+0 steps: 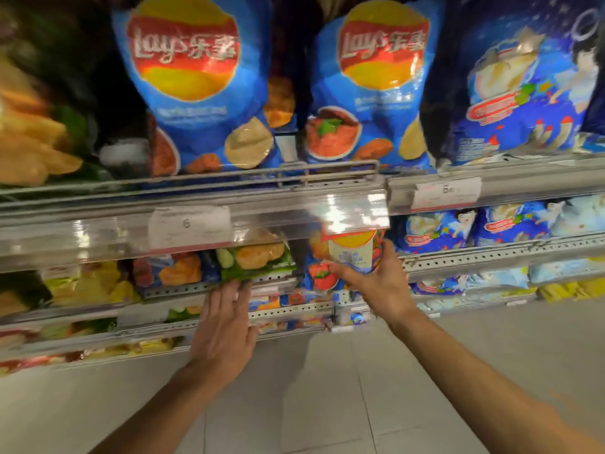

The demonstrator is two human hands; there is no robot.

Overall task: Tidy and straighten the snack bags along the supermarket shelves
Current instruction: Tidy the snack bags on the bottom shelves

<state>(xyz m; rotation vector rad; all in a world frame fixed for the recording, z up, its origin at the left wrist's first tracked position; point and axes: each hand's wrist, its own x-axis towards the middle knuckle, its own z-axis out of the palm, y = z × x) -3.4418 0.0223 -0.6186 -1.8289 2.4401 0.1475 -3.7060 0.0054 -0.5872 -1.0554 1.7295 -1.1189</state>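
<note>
Right hand (376,276) grips a blue bag (347,257) (left hand (226,319) flat, fingers straight).

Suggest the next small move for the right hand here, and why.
Probably push the blue chip bag with the tomato picture back upright onto its shelf: the right hand grips it, pulled out past the perforated metal shelf rail, while the left hand touches the green bag.

supermarket snack aisle. tiered grey metal shelves w/ perforated front rails (474,257), clear plastic price strips holding white paper price tags (445,193) marked 6. rows of big glossy blue lay's crisp bags (196,83) face out up top, smaller blue cartoon-print snack bags (435,231) below. pale tiled floor (327,404) underneath.
</note>
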